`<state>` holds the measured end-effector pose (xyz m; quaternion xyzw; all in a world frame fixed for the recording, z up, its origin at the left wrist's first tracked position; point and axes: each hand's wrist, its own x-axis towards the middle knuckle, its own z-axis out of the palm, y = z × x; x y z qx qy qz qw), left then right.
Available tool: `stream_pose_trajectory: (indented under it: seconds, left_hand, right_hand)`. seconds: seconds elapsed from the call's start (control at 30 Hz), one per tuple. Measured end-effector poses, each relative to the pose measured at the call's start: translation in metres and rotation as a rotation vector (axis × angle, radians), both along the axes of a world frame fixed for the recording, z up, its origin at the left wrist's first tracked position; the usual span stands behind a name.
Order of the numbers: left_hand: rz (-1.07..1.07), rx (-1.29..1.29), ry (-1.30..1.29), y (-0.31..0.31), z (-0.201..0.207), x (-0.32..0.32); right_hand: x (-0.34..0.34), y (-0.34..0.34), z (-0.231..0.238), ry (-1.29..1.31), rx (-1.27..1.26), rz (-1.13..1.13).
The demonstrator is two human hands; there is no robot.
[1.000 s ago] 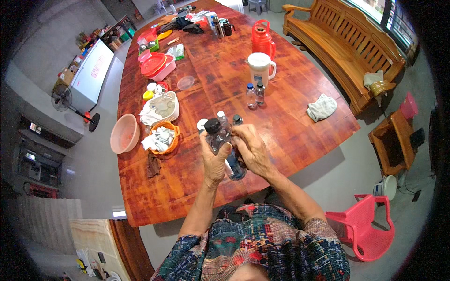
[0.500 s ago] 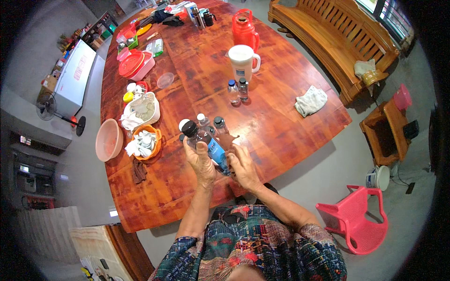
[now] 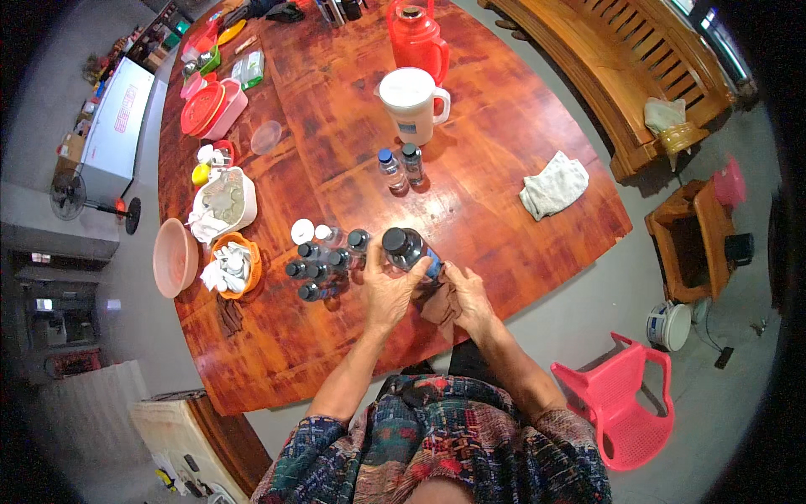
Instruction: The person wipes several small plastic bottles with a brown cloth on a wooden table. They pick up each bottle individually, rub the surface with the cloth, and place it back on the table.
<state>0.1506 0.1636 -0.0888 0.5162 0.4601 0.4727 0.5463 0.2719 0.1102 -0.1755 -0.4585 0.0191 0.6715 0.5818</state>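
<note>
My left hand (image 3: 389, 292) is wrapped round a clear plastic bottle (image 3: 411, 253) with a black cap and a blue label. The bottle stands over the near part of the table, cap toward me. In my right hand (image 3: 472, 304) is a brown cloth (image 3: 438, 311), its fingers closed on it against the bottle's lower side; the bottle's base is hidden. Left of my left hand, several dark-capped bottles (image 3: 316, 270) stand in a cluster, with a white-capped bottle (image 3: 327, 235) and a white round cap (image 3: 302, 231) at its far side.
Beyond my hands stand two small bottles (image 3: 392, 173), a white pitcher (image 3: 406, 105) and a red thermos jug (image 3: 420, 52). A pale folded cloth (image 3: 554, 186) lies to the right. Orange basket (image 3: 243, 284), white basket (image 3: 245, 210) and pink basin (image 3: 175, 259) line the left side.
My hands and the bottle have shifted right, away from the bottle cluster, which now shows more fully. The bottle has turned from tilted to more upright, its cap facing me.
</note>
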Motion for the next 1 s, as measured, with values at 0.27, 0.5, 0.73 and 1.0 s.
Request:
stream_pose_trajectory:
  seconds: [0.27, 0.5, 0.73, 1.0]
  left_hand:
    - [0.109, 0.032, 0.245, 0.062, -0.125, 0.044]
    - [0.320, 0.113, 0.384, 0.130, -0.204, 0.064]
    - [0.394, 0.090, 0.331, 0.157, -0.218, 0.092]
    - [0.380, 0.092, 0.411, 0.161, -0.215, 0.108]
  right_hand:
    - [0.068, 0.005, -0.063, -0.428, 0.015, 0.083]
    - [0.097, -0.011, -0.075, -0.347, -0.140, 0.116]
    - [0.116, 0.001, -0.070, -0.371, -0.190, 0.091]
    - [0.118, 0.019, -0.067, -0.314, -0.127, 0.061]
